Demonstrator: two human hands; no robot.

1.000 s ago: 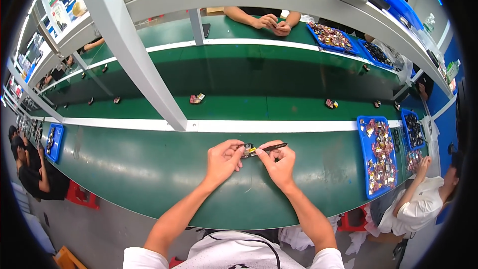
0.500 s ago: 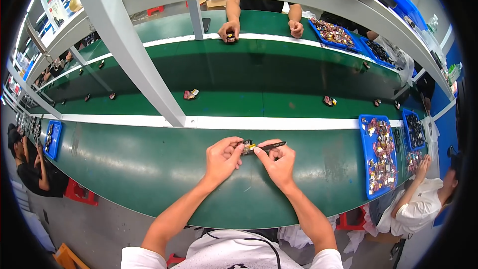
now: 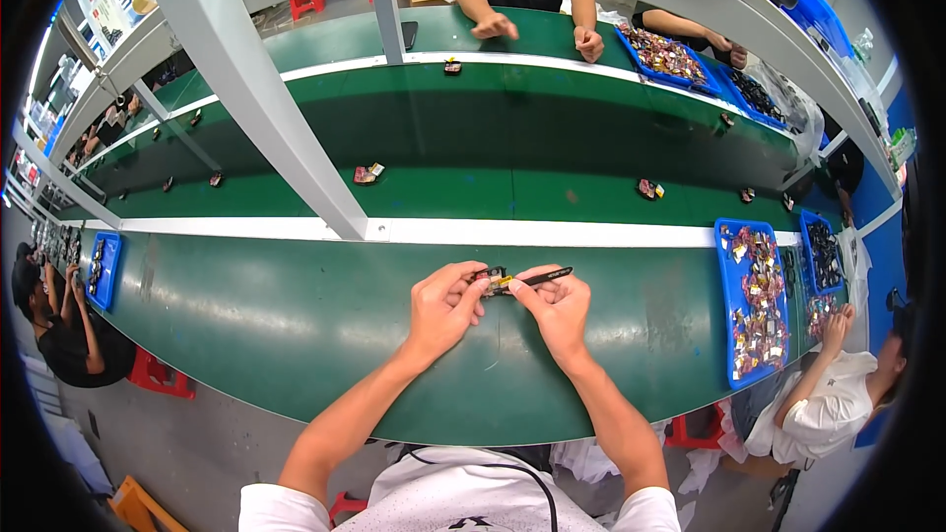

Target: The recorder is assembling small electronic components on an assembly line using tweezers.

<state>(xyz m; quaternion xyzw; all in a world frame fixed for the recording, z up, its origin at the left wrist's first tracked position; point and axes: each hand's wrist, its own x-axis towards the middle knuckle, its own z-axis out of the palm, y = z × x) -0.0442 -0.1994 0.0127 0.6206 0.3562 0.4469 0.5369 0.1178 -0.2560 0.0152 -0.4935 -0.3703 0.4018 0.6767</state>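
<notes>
Above the green worktop, my left hand (image 3: 441, 310) pinches a small black electronic assembly (image 3: 496, 276) with a yellow piece on it. Its finer details are too small to make out. My right hand (image 3: 560, 313) is closed around black tweezers (image 3: 548, 277), which point left toward the assembly. The right fingertips are at the assembly's yellow part, close to the left fingertips. Fingers partly cover both the assembly and the tweezer tips.
Beyond a white rail (image 3: 443, 232), a green conveyor belt (image 3: 434, 138) carries scattered small assemblies (image 3: 369, 174). A blue tray (image 3: 731, 335) of parts stands right, beside another blue tray (image 3: 820, 246). A grey post (image 3: 246, 89) rises front-left. Co-workers sit across and at both sides.
The co-worker across has let go of a small assembly, now on the belt's far side, and drawn that hand back. Assemblies on the belt have drifted slightly left. My hands keep their holds.
</notes>
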